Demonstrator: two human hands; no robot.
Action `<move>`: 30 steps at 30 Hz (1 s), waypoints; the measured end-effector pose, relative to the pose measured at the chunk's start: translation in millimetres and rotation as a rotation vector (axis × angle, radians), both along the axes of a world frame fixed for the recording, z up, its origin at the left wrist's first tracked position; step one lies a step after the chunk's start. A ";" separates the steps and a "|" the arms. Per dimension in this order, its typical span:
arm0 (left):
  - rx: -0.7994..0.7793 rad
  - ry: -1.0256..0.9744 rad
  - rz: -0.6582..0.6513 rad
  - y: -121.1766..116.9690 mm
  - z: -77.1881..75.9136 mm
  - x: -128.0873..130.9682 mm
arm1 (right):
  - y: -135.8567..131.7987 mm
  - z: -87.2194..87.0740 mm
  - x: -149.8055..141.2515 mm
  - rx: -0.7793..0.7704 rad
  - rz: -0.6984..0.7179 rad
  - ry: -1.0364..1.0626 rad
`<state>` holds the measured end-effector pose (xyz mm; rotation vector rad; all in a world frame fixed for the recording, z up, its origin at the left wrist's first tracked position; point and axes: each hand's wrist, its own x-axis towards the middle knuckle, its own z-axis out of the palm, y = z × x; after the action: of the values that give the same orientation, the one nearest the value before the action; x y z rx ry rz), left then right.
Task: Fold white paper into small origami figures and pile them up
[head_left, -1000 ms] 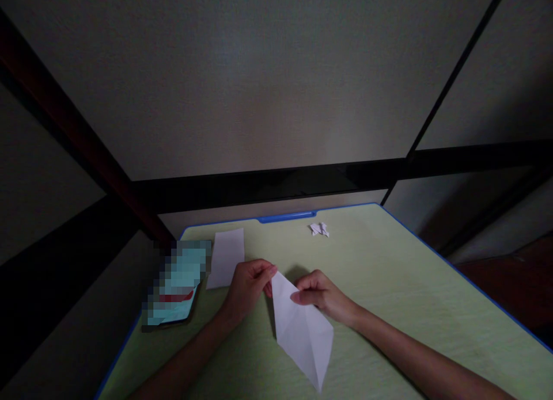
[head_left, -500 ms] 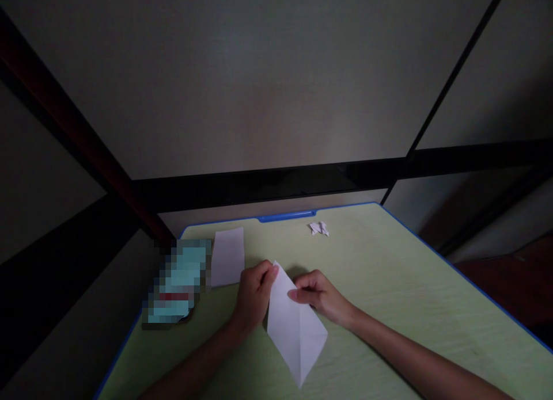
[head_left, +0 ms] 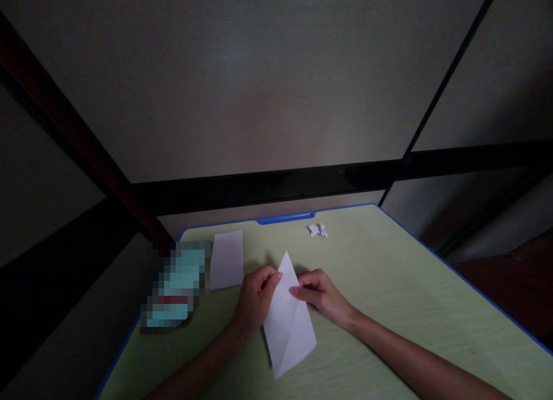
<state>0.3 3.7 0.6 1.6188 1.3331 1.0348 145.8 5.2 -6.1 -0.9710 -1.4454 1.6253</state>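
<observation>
Left of and farther out than the fingers of the left hand (head_left: 256,299): phone (head_left: 175,286), lying near the left table edge; most of it is pixelated, so the screen content is unreadable. Between phone and left fingers: plain white sheet (head_left: 227,259), flat, its near right corner just beside the left hand.

Left thumb and fingers are pinched on the left edge of the folded paper (head_left: 287,336), below its far tip. The paper is kite-shaped, a crease running from the near tip up toward the right fingers; it lies between both hands, the left hand covering part of its left side. Right hand (head_left: 322,296) grips the opposite edge, thumb on top, other fingers partly hidden behind.

Beyond the right fingers, well apart: small folded paper piece (head_left: 318,231), white, compact.

Surface: pale green table (head_left: 401,296) with faint grain and blue edging, extending under both hands. Blue slotted strip (head_left: 286,218) at the far edge, beyond the fingers.

Room, dim: dark red post (head_left: 82,135) far left of the fingers; grey wall panel (head_left: 268,89) beyond them, crossed low by a glossy black band (head_left: 259,191); reddish-brown area (head_left: 514,279) far right, identity unclear.
</observation>
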 end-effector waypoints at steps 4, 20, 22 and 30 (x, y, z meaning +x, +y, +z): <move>-0.064 0.005 -0.089 -0.8 2.7 2.3 | -1.0 4.2 0.2 0.012 -0.001 0.050; -0.173 -0.130 -0.227 -6.1 1.9 2.7 | -1.0 -5.5 6.0 0.058 -0.457 0.184; -0.182 -0.141 -0.224 -6.8 1.9 3.0 | -0.9 -7.3 7.2 0.040 -0.487 0.225; -0.168 -0.210 -0.035 -4.9 -4.4 -5.0 | 5.3 -1.8 12.1 -0.061 -0.618 0.385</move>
<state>-4.8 -1.2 -3.8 1.3648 1.2125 1.0134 157.9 10.5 -7.9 -0.9511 -0.7397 1.2987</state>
